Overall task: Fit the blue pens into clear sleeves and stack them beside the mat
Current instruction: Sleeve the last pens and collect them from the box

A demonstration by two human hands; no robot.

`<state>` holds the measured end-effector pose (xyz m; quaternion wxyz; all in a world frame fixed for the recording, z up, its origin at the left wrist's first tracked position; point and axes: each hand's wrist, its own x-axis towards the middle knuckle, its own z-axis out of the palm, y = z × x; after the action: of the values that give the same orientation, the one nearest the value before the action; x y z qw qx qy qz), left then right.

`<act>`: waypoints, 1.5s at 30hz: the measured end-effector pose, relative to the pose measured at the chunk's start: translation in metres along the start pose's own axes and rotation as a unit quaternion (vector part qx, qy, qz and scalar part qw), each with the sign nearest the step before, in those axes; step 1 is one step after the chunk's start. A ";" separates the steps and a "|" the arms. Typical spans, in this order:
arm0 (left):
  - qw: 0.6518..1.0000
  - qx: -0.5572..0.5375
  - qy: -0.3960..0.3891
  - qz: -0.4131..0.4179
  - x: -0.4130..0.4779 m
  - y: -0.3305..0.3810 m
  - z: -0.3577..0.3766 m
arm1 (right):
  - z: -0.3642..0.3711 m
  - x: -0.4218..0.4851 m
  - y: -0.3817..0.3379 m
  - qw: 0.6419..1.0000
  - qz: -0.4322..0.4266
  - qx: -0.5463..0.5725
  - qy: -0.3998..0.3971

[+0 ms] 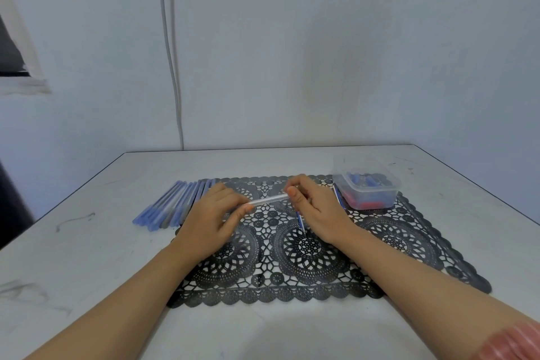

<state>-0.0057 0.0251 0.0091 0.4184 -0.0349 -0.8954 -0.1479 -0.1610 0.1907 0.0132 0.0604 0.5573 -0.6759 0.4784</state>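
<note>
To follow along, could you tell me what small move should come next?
Probably slide the blue pen beneath the right hand into the clear sleeve: the left hand and right hand pinch its ends, and it looks empty.

Both the left hand [214, 213] and right hand [317, 207] pinch a clear sleeve [268, 199] above the mat [409, 245].
</note>
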 end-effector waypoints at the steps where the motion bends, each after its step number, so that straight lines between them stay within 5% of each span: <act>1: 1.000 -0.003 0.002 -0.002 0.000 0.000 0.000 | 0.000 0.000 0.000 1.000 -0.011 -0.002 -0.003; 16: 1.000 0.009 0.024 0.001 0.000 0.001 -0.003 | -0.002 0.000 0.001 0.999 -0.029 -0.001 -0.013; 28: 0.994 0.085 0.049 0.043 0.002 0.006 -0.006 | -0.004 0.000 -0.003 0.981 0.077 0.168 -0.056; 39: 0.998 0.032 0.040 -0.040 -0.001 0.004 -0.006 | -0.006 0.003 0.002 0.991 0.106 0.031 0.079; 45: 0.985 0.097 0.061 -0.128 0.000 0.001 -0.011 | -0.007 0.003 0.008 0.988 0.135 -0.059 0.045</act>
<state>0.0022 0.0234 0.0161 0.4514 0.1298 -0.8754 -0.1147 -0.1722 0.1930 0.0147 0.0585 0.4343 -0.7684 0.4665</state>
